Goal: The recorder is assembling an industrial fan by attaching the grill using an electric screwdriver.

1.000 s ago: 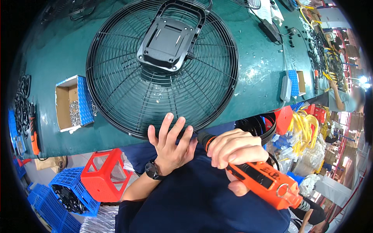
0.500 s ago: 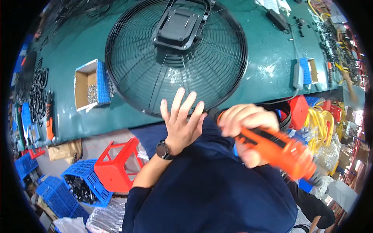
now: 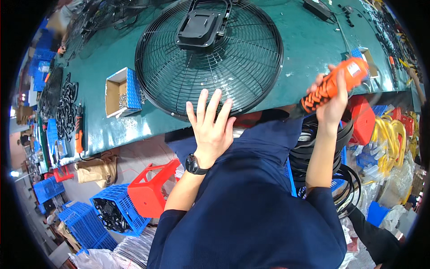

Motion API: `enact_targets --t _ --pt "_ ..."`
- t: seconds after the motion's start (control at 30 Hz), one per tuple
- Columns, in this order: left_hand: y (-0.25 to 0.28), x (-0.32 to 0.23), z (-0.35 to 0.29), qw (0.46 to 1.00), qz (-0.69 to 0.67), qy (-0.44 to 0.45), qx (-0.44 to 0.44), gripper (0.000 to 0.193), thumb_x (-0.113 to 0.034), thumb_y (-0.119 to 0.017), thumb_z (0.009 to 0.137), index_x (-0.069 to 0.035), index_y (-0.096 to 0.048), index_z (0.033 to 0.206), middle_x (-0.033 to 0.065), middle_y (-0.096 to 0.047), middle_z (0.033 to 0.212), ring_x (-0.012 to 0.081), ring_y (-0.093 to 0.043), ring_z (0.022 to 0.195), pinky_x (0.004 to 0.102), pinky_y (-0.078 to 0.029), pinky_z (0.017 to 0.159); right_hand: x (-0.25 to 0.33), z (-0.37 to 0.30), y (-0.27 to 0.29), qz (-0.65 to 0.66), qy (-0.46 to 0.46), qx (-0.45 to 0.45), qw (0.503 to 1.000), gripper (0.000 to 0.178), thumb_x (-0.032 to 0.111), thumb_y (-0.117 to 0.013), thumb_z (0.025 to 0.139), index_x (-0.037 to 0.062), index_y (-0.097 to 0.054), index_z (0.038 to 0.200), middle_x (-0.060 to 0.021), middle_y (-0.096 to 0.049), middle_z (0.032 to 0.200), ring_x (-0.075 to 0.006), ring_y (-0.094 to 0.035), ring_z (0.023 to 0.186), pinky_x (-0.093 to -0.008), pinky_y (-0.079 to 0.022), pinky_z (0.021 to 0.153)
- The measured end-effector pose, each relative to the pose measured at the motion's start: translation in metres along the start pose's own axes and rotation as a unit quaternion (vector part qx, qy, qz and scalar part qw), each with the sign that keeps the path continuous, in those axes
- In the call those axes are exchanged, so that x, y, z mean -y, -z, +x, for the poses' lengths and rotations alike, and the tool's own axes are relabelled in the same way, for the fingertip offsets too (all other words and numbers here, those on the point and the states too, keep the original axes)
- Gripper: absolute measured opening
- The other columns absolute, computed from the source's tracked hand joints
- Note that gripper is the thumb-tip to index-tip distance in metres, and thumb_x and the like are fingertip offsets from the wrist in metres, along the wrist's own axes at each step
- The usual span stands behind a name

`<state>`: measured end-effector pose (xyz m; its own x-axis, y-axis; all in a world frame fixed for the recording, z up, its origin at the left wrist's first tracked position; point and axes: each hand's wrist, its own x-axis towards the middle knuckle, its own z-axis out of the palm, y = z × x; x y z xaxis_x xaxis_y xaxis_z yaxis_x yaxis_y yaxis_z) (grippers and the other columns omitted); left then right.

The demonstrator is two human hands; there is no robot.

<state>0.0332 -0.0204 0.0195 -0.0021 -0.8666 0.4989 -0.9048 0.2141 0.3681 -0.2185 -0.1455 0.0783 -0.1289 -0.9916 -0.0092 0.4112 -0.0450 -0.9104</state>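
Observation:
A round black wire fan grille [image 3: 278, 67] lies on the green table [image 3: 309, 54], with a black motor housing [image 3: 199, 29] on top. My left hand [image 3: 211, 132] is open, palm down, its fingertips spread over the grille's near edge. To the right my right hand [image 3: 333, 105] is closed around an orange power screwdriver [image 3: 351, 76]. The tool is tilted, its dark front end pointing down and left near the table's front edge, apart from the grille. Motion blurs its tip.
Left of the grille stands a small box [image 3: 133, 92] with metal fasteners. Another orange screwdriver [image 3: 79, 132] lies at the table's left end. Below are red stools [image 3: 150, 197], blue crates [image 3: 123, 210] and coiled black bands [image 3: 309, 157]. A black power adapter [image 3: 317, 10] lies at the far right.
My right hand has swung the screwdriver up and to the right, over the table's edge, and turned it. My left hand remains spread at the grille's near edge. The view has shifted slightly.

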Motion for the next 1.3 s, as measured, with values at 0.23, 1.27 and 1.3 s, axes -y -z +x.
enact_targets --t 0.23,1.27,1.3 --pt "0.014 -0.002 -0.001 0.998 0.021 -0.005 0.061 0.060 -0.009 -0.072 0.069 -0.009 -0.055 0.126 0.0139 -0.042 0.142 0.0368 -0.030 0.138 0.0560 -0.008 0.113 -0.010 0.111 0.057 -0.073 -0.070 0.005 0.995 0.045 0.039 -0.060 0.090 0.0093 -0.044 0.120 -0.0054 -0.051 0.097 -0.0191 -0.060 0.089 -0.0398 -0.049 0.072" --pt "0.051 0.022 -0.091 0.585 -0.646 0.487 -0.056 0.029 -0.012 -0.056 0.092 0.003 -0.054 0.116 0.0200 -0.063 0.109 0.0317 -0.065 0.094 0.0415 -0.054 0.082 -0.087 0.059 -0.198 -0.566 0.333 0.258 0.709 0.083 0.060 -0.067 0.068 0.0064 -0.050 0.130 -0.0288 -0.039 0.136 -0.0428 -0.036 0.129 -0.0541 -0.030 0.105" --pt "0.050 0.022 -0.093 0.577 -0.649 0.492 -0.062 0.029 -0.013 -0.056 0.091 0.003 -0.055 0.115 0.0202 -0.064 0.108 0.0326 -0.065 0.093 0.0424 -0.054 0.082 -0.090 0.060 -0.205 -0.588 0.304 0.267 0.700 0.085 0.061 -0.068 0.067 0.0069 -0.050 0.130 -0.0276 -0.040 0.134 -0.0426 -0.036 0.127 -0.0580 -0.028 0.104"
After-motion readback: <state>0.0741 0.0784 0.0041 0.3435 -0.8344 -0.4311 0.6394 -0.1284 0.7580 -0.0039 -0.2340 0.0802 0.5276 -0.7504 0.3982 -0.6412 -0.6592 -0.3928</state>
